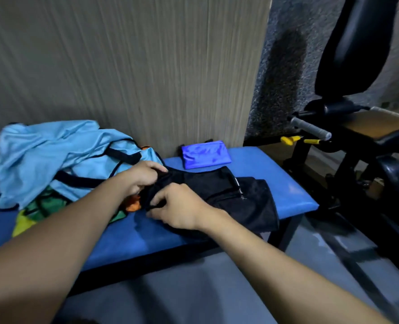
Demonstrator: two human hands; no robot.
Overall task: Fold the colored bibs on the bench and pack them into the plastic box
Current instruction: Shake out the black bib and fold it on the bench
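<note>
A black bib [231, 197] lies spread on the blue bench [294, 195]. My left hand [142, 176] pinches its upper left edge, and my right hand [177, 206] grips its lower left edge. To the left is a heap of loose bibs: light blue ones [53, 155] on top, with green [46, 204], yellow [23, 225] and orange [133, 205] cloth beneath. A folded blue bib [205, 154] rests at the back of the bench against the wall. No plastic box is in view.
A wood-grain wall panel [147, 66] stands right behind the bench. To the right is a black exercise machine [348, 54] with a grey handle [310, 128] and yellow pins [289, 139]. Grey floor [193, 288] lies in front of the bench.
</note>
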